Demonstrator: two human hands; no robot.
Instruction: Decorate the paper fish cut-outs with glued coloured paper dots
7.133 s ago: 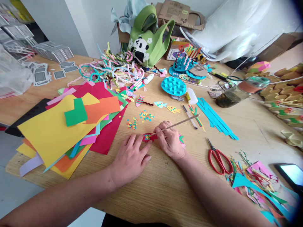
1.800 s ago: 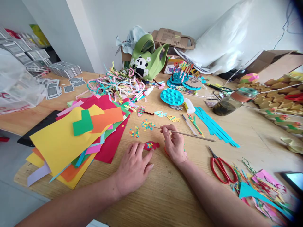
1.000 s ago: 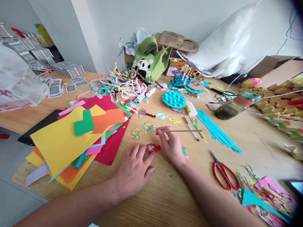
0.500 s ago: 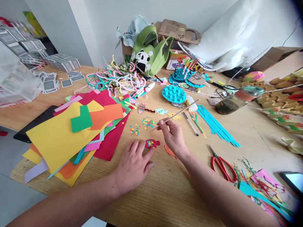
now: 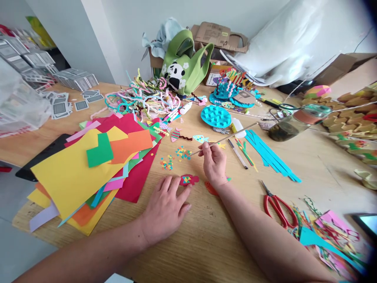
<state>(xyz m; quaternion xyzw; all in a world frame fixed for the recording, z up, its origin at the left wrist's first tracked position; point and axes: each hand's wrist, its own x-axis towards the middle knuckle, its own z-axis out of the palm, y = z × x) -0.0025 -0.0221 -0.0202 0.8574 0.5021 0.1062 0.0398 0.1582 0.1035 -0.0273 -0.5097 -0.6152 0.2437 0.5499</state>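
Note:
A thin wooden stick (image 5: 235,134) is pinched in my right hand (image 5: 214,162), its lower tip close to a small pile of tiny coloured paper pieces (image 5: 183,152). My left hand (image 5: 165,205) lies with fingers spread on the table, its fingertips at the edge of a dark red paper fish (image 5: 189,180) that bears small yellow, green and blue triangles. Round paper dots (image 5: 167,162) lie left of the pile. An orange-red paper fish (image 5: 211,188) is partly hidden under my right wrist. A striped paper fish (image 5: 175,135) lies behind the piles.
Coloured paper sheets (image 5: 76,173) are stacked at left. Red-handled scissors (image 5: 279,210) and paper scraps (image 5: 335,232) lie at right, near blue strips (image 5: 272,155) and a glass jar (image 5: 297,122). Pipe cleaners (image 5: 144,98) and a green bag (image 5: 188,67) stand behind.
My right hand has shifted slightly up and turned, and the stick tilts lower, its tip now nearer the pile of paper pieces. My left hand stays by the red fish.

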